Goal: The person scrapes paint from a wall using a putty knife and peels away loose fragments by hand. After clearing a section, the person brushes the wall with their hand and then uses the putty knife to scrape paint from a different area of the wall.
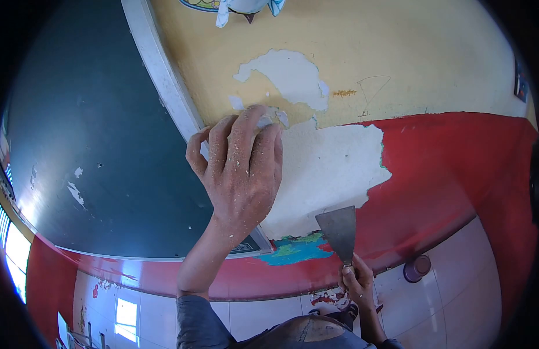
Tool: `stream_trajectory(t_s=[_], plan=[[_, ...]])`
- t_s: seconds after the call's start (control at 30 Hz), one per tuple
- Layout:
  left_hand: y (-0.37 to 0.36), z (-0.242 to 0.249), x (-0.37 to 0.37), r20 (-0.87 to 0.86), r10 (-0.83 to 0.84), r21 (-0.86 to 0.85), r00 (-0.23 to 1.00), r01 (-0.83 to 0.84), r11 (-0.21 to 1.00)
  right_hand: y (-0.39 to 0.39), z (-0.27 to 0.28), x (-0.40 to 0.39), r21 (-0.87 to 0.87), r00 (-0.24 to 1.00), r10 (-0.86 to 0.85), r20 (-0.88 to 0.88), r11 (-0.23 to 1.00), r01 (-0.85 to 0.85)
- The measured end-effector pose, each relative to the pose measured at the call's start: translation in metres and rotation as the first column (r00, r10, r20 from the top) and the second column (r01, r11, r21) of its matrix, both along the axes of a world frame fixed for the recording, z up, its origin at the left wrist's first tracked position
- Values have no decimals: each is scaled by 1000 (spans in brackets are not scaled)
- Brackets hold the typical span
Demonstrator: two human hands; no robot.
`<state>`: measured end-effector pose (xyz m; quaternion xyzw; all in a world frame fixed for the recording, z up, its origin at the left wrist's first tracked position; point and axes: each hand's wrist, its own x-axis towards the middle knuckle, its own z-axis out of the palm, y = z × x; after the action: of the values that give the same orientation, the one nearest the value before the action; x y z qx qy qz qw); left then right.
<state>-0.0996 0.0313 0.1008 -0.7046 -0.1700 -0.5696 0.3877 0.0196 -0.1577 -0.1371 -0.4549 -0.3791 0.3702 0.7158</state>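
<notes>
My left hand [237,160], dusted with pale specks, is raised against the wall with its fingers bent. It grips at peeling paint [281,118], and a loose pale piece shows between the fingers; the fingertips are partly hidden. Beside and below it spreads a bare white patch [330,157] with ragged edges. Lower right, my right hand [356,279] is closed around the handle of a putty knife [340,230]. Its wide metal blade points up, over the lower edge of the white patch.
A dark green board [106,145] with a pale metal frame [159,64] borders the work on the left. The wall is yellow [420,75] above and red [432,163] below. A dark red round container [417,269] and fallen paint flakes [333,298] are on the tiled floor [455,279].
</notes>
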Motion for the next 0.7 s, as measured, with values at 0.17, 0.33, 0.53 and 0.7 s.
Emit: stream_trajectory(t_s=[0.17,0.33,0.53,0.7], plan=[[-1,-3,5,20,80,-3,997,-80,997,-1,-1,3,9,1000,-8,5,1000,7],[5,-4,6,33,108,-8,994,-108,994,-1,1,7,7,1000,1,12,1000,-1],[6,2,-5,95,34,-46,995,-30,999,0,2,10,-10,1000,17,17,1000,-17],[4,4,-22,29,-57,-54,998,59,997,5,3,8,-8,998,1,56,1000,-1]])
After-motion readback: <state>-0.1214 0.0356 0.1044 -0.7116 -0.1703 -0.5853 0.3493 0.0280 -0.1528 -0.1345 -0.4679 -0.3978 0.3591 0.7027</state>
